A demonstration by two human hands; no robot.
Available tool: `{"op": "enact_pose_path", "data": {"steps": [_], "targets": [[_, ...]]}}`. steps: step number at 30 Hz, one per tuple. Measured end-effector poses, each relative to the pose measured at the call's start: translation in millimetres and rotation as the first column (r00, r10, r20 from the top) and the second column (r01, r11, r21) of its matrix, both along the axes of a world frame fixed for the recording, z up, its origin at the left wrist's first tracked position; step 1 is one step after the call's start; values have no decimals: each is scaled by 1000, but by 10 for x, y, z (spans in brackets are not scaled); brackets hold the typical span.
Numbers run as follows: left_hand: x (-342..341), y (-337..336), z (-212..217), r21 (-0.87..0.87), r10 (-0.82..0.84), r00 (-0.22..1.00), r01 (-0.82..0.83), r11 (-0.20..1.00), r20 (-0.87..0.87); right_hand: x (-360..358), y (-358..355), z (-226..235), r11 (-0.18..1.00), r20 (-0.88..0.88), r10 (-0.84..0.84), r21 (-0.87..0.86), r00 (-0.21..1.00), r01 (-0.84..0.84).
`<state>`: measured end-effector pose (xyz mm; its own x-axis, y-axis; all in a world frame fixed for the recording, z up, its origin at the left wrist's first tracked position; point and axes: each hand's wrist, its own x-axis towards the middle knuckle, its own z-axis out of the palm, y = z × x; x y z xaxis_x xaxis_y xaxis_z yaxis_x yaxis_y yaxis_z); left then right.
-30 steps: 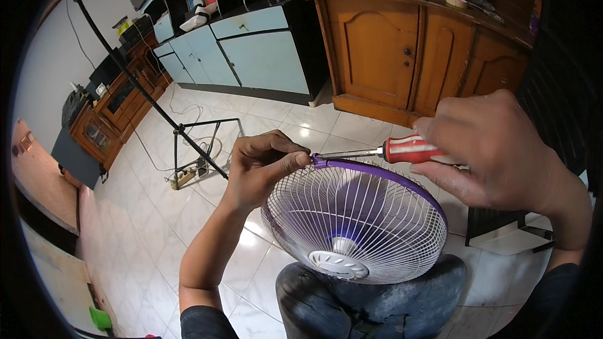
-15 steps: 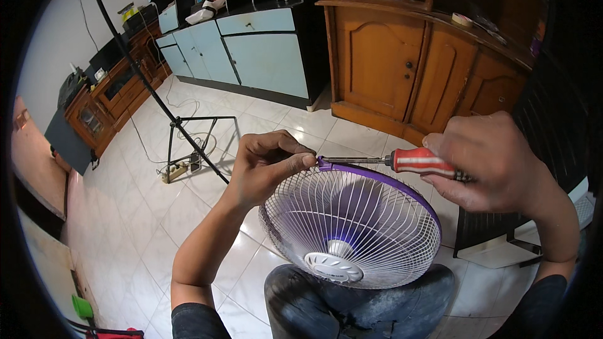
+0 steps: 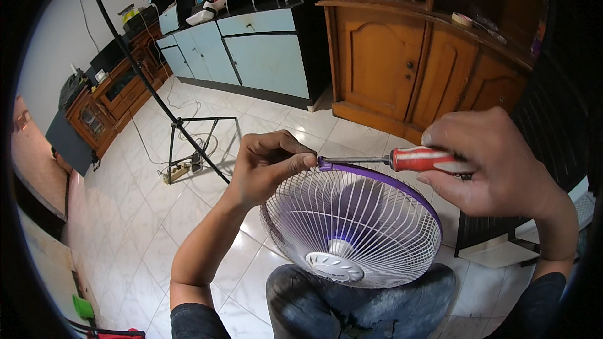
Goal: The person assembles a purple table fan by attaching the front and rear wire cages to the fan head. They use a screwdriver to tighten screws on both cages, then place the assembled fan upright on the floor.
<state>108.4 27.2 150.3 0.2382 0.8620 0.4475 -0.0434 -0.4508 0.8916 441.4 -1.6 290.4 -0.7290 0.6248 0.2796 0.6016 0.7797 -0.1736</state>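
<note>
A round fan guard (image 3: 377, 238) of white wire, with a purple rim band (image 3: 402, 183) and a white centre cap, rests tilted on my lap. Purple blades show through its wires. My left hand (image 3: 267, 163) pinches thumb and forefinger together at the band's clip (image 3: 325, 164); whatever sits between the fingertips is hidden. From the right, my right hand (image 3: 490, 163) holds a screwdriver (image 3: 421, 159) by its red and white handle, the fingers loosely around the back part. Its shaft lies nearly level, the tip reaching the clip beside my left fingertips.
A black tripod stand (image 3: 179, 122) is at the left, with a power strip (image 3: 176, 172) and cables by its legs. Light-blue cabinets (image 3: 267, 66) and a brown wooden cabinet (image 3: 377, 63) line the back. A black slatted piece (image 3: 502, 213) stands close at my right.
My right hand has shifted slightly and turned on the screwdriver handle, its fingers now looser and further back. The handle shows a different side. My left hand and the guard stay nearly still.
</note>
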Motion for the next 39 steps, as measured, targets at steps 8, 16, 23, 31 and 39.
{"op": "enact_pose_path", "data": {"steps": [8, 16, 23, 31, 39], "targets": [[65, -53, 125, -62, -17, 1000, 15, 998, -21, 214, 149, 11, 847, -182, -258, -514, 949, 132], [-699, -491, -284, -39, 217, 976, -217, 975, -17, 1785, -839, -1490, 717, -657, -697, -632, 287, 293], [-1501, -2311, -2214, -539, 703, 663, -702, 465, -258, 2649, -2598, -4507, 223, -309, -950, -570, 45, 791], [-789, -2766, -2714, -470, 626, 607, -788, 397, -490, 2965, -3638, -6137, -194, -45, -974, -348, -223, 917], [1355, -2020, -2881, -41, 47, 320, -264, 964, -946, 3238, -3164, -6380, -178, -162, -968, -90, -191, 980]]}}
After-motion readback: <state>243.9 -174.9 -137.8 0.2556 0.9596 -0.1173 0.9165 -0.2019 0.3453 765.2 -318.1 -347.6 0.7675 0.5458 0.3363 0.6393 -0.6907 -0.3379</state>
